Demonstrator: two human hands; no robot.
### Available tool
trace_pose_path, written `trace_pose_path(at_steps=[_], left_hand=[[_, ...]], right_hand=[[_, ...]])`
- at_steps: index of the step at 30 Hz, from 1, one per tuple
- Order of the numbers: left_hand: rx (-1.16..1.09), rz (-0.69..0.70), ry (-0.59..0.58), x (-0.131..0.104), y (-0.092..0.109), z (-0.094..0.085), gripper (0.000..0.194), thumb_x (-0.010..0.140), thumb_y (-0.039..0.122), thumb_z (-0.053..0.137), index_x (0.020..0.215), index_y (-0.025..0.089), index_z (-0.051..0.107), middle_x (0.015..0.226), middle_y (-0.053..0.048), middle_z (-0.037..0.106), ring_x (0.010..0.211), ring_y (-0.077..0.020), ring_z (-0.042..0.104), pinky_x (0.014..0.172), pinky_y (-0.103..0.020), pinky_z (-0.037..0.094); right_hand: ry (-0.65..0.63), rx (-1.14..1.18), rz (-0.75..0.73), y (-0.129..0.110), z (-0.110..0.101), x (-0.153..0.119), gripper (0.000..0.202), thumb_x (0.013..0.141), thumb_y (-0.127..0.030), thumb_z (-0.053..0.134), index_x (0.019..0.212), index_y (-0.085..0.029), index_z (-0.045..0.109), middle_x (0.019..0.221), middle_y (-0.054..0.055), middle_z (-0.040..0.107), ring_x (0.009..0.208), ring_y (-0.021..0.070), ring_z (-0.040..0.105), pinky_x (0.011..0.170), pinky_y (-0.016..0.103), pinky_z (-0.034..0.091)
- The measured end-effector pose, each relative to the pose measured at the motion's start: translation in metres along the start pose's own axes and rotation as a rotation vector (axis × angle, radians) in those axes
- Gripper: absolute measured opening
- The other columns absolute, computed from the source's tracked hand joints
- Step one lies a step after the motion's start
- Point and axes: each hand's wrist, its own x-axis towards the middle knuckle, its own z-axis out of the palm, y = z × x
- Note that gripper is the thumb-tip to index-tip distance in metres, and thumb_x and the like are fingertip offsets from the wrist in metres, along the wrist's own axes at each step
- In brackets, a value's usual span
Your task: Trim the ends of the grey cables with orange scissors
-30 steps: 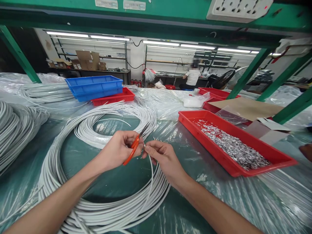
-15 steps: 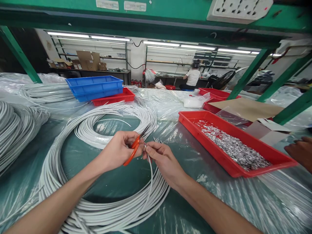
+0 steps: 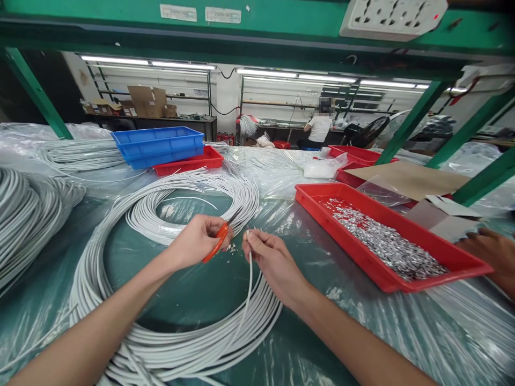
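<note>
My left hand (image 3: 203, 239) is closed on orange-handled scissors (image 3: 219, 242), whose dark blades point up and right. Just to the right, my right hand (image 3: 267, 254) pinches a white cable (image 3: 250, 273) close to its upper end. The two hands are apart. That cable curves down to a large coil of white cables (image 3: 90, 257) lying around and below my hands. Behind them is a smaller white coil (image 3: 139, 217). Small light scraps (image 3: 230, 248) lie on the green surface between the hands.
A red tray (image 3: 386, 284) of small silvery pieces stands at right, near another person's hand (image 3: 491, 254). Blue trays (image 3: 159, 145) rest on a red tray (image 3: 209, 157) at the back. Another thick coil (image 3: 36, 220) lies at left. A green frame (image 3: 241, 51) crosses above.
My left hand and the scissors have moved slightly left, away from the cable end. My right hand has shifted slightly right with the cable. The other person's hand has moved inward.
</note>
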Motion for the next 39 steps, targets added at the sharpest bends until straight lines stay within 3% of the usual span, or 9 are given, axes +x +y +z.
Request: trace_pose_path(at_steps=[5, 10, 14, 21, 25, 28, 31, 35, 39], left_hand=[[0.094, -0.096, -0.005, 0.008, -0.015, -0.005, 0.009, 0.069, 0.020, 0.054, 0.061, 0.015, 0.052, 0.056, 0.004, 0.048, 0.052, -0.0079, 0.040, 0.048, -0.019, 0.028], [0.098, -0.082, -0.019, 0.009, -0.015, -0.005, 0.009, 0.066, 0.019, 0.052, 0.059, 0.015, 0.049, 0.056, 0.004, 0.046, 0.052, -0.0077, 0.038, 0.049, -0.020, 0.027], [0.155, -0.111, 0.064, 0.009, -0.013, -0.004, 0.016, 0.072, 0.027, 0.055, 0.062, 0.015, 0.051, 0.055, 0.004, 0.046, 0.051, -0.0084, 0.039, 0.048, -0.020, 0.027], [0.273, -0.048, 0.155, 0.011, -0.022, -0.002, 0.022, 0.077, 0.033, 0.054, 0.064, 0.016, 0.049, 0.057, 0.004, 0.044, 0.055, -0.0099, 0.040, 0.050, -0.022, 0.028], [0.429, 0.046, 0.154, 0.010, -0.026, -0.002, 0.028, 0.081, 0.037, 0.051, 0.062, 0.017, 0.047, 0.057, 0.004, 0.042, 0.056, -0.0095, 0.036, 0.051, -0.022, 0.027], [0.468, 0.072, 0.164, 0.010, -0.027, -0.001, 0.030, 0.081, 0.037, 0.052, 0.061, 0.016, 0.046, 0.056, 0.004, 0.042, 0.056, -0.0097, 0.035, 0.053, -0.023, 0.027], [0.493, 0.075, 0.184, 0.009, -0.026, -0.002, 0.027, 0.079, 0.036, 0.055, 0.061, 0.016, 0.049, 0.055, 0.004, 0.044, 0.057, -0.0101, 0.037, 0.054, -0.023, 0.027], [0.512, 0.067, 0.174, 0.009, -0.025, -0.002, 0.027, 0.078, 0.036, 0.055, 0.061, 0.015, 0.053, 0.054, 0.002, 0.048, 0.057, -0.0110, 0.040, 0.054, -0.024, 0.026], [0.526, 0.041, 0.166, 0.005, -0.020, 0.001, 0.025, 0.077, 0.038, 0.056, 0.069, 0.014, 0.062, 0.058, 0.001, 0.056, 0.060, -0.0129, 0.046, 0.055, -0.022, 0.029]], right_hand=[[0.058, 0.006, 0.006, 0.006, -0.002, 0.002, 0.031, 0.081, -0.045, 0.069, 0.072, -0.016, 0.062, 0.071, 0.001, 0.054, 0.062, 0.0113, 0.041, 0.061, 0.026, 0.034], [0.080, 0.008, 0.011, 0.007, -0.002, 0.003, 0.030, 0.079, -0.044, 0.070, 0.073, -0.016, 0.063, 0.070, 0.001, 0.054, 0.061, 0.0111, 0.041, 0.059, 0.025, 0.035], [0.078, -0.029, -0.015, 0.005, -0.002, 0.002, 0.031, 0.081, -0.045, 0.068, 0.072, -0.016, 0.060, 0.070, 0.001, 0.054, 0.061, 0.0112, 0.042, 0.058, 0.025, 0.035], [0.042, -0.308, -0.270, 0.003, -0.010, 0.004, 0.028, 0.087, -0.041, 0.063, 0.074, -0.017, 0.057, 0.067, 0.000, 0.055, 0.061, 0.0119, 0.044, 0.058, 0.025, 0.035], [0.046, -0.440, -0.392, -0.018, -0.004, -0.002, 0.026, 0.088, -0.040, 0.063, 0.076, -0.017, 0.056, 0.064, -0.003, 0.045, 0.057, 0.0100, 0.038, 0.055, 0.024, 0.033], [0.070, -0.510, -0.401, -0.045, 0.003, -0.036, 0.023, 0.088, -0.036, 0.064, 0.078, -0.017, 0.058, 0.065, -0.002, 0.045, 0.057, 0.0095, 0.040, 0.054, 0.024, 0.034], [0.155, -0.463, -0.360, -0.057, 0.002, -0.094, 0.018, 0.089, -0.033, 0.064, 0.081, -0.018, 0.060, 0.067, -0.001, 0.050, 0.058, 0.0099, 0.046, 0.053, 0.023, 0.035], [0.308, -0.265, -0.261, -0.034, -0.011, -0.174, 0.020, 0.091, -0.036, 0.061, 0.082, -0.018, 0.061, 0.060, 0.000, 0.049, 0.055, 0.0113, 0.045, 0.050, 0.023, 0.034], [0.506, -0.177, -0.037, -0.003, -0.011, -0.217, 0.025, 0.088, -0.039, 0.065, 0.077, -0.016, 0.060, 0.056, -0.001, 0.048, 0.050, 0.0100, 0.041, 0.047, 0.023, 0.033]])
